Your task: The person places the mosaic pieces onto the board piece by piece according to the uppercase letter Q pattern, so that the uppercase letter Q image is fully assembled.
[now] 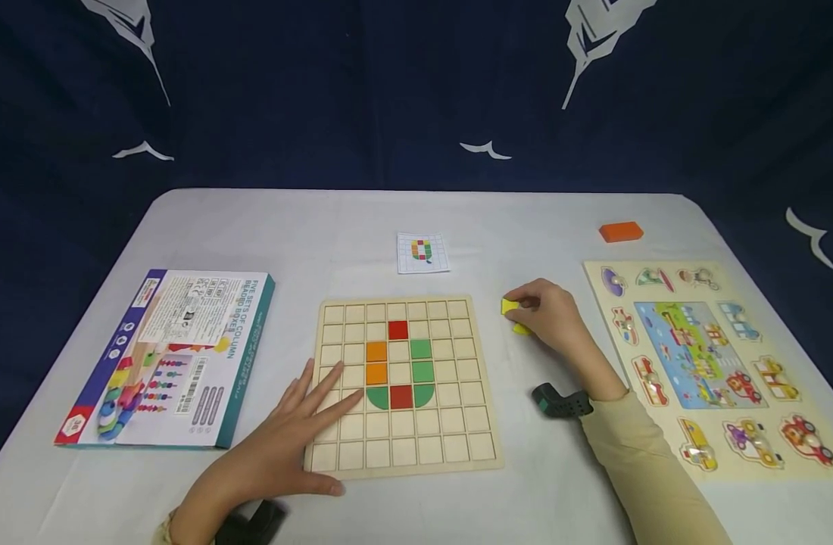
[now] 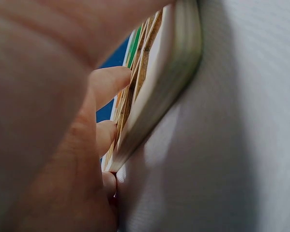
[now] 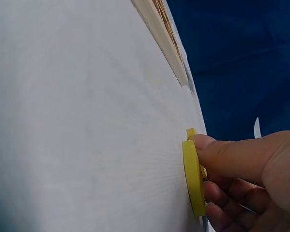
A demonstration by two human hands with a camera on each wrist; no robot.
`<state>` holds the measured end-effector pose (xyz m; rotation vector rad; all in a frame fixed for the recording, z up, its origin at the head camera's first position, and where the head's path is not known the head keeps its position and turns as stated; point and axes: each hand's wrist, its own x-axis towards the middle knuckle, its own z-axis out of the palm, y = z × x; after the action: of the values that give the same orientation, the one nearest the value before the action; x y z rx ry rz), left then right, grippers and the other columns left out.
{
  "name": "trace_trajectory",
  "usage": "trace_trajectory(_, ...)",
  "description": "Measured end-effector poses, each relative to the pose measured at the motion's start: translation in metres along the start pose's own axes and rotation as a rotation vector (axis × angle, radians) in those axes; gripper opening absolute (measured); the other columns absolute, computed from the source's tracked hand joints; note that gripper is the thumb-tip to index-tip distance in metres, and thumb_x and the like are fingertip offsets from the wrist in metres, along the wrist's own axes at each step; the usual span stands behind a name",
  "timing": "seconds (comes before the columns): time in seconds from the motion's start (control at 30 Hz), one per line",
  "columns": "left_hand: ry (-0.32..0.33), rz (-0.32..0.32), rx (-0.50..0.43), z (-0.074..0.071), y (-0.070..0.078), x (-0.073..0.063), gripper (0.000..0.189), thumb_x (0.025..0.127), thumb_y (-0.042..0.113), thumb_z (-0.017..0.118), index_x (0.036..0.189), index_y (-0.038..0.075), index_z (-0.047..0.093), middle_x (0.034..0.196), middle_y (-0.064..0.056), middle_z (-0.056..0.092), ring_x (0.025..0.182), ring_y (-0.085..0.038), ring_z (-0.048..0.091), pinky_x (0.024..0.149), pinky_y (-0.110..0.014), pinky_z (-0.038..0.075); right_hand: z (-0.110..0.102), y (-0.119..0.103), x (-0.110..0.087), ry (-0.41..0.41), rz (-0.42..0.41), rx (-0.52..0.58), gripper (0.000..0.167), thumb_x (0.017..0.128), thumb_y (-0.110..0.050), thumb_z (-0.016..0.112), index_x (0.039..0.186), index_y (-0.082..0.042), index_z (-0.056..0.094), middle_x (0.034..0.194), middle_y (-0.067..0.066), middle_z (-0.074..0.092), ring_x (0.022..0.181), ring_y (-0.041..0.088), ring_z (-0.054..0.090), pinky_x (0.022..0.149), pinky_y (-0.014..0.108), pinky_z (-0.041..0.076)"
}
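Observation:
A wooden grid board point(image 1: 450, 446) lies in the middle of the white table. Red, orange and green tiles point(image 1: 400, 397) sit in some of its squares; two of the green ones have rounded corners. My left hand point(image 1: 280, 439) rests with spread fingers over the board's left edge, the thumb by the front corner. To the right of the board, my right hand point(image 1: 556, 322) pinches a yellow tile point(image 1: 508, 306) between thumb and fingers. Another yellow piece point(image 1: 521, 329) shows just below it. In the right wrist view, the yellow pieces point(image 3: 193, 179) overlap close over the tablecloth.
Behind the board lies a small pattern card point(image 1: 423, 253). A boxed toy set point(image 1: 178, 363) is at the left. A picture puzzle board point(image 1: 621, 291) lies at the right, with an orange block point(image 1: 621, 232) beyond it. Dark blue cloth point(image 1: 321, 98) hangs behind the table.

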<state>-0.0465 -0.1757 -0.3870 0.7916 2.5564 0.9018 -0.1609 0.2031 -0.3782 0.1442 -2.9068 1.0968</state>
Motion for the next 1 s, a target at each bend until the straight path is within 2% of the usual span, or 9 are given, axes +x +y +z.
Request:
trace_trajectory(0.33,-0.001,0.004,0.011,0.0,0.001,0.0,0.11,0.053,0.042,0.089,0.147,0.03,0.032,0.156,0.002,0.001,0.137,-0.027,-0.017,0.108,-0.051,-0.001,0.001,-0.005,0.001,0.007,-0.046,-0.062,0.014,0.077,0.0,0.073,0.088,0.001,0.066,0.077,0.009,0.06,0.067,0.021,0.05,0.056,0.03,0.042)
trace_trajectory(0.6,-0.008,0.004,0.004,-0.001,0.002,0.0,0.109,0.054,0.041,0.088,0.147,0.028,0.032,0.156,0.002,0.001,0.137,-0.028,-0.017,0.107,-0.052,-0.001,-0.003,-0.008,0.001,-0.029,-0.123,-0.031,0.01,0.082,0.004,0.067,0.091,0.001,0.067,0.076,0.007,0.059,0.067,0.021,0.052,0.06,0.032,0.044)
trace_trajectory(0.77,-0.006,0.014,0.006,-0.001,0.0,0.0,0.108,0.054,0.041,0.088,0.147,0.027,0.033,0.156,0.0,0.002,0.137,-0.029,-0.017,0.107,-0.053,-0.001,-0.003,-0.014,0.001,-0.05,-0.101,0.08,0.008,0.084,0.002,0.065,0.091,0.001,0.061,0.081,0.01,0.062,0.07,0.021,0.057,0.058,0.026,0.048)
trace_trajectory(0.87,-0.006,0.02,0.006,0.0,0.0,0.0,0.108,0.055,0.041,0.088,0.147,0.026,0.034,0.156,0.0,0.002,0.137,-0.029,-0.017,0.107,-0.053,-0.001,-0.001,-0.022,0.001,-0.084,-0.087,0.186,0.009,0.084,0.001,0.065,0.091,0.002,0.058,0.082,0.012,0.063,0.072,0.023,0.06,0.057,0.024,0.049)
trace_trajectory(1.0,-0.007,0.02,0.004,-0.001,0.0,0.0,0.108,0.054,0.04,0.088,0.147,0.026,0.034,0.156,-0.001,0.002,0.137,-0.029,-0.017,0.107,-0.053,-0.001,0.009,-0.035,0.004,-0.147,-0.08,0.358,0.009,0.085,0.003,0.063,0.091,0.005,0.057,0.084,0.018,0.065,0.076,0.029,0.064,0.063,0.026,0.052)
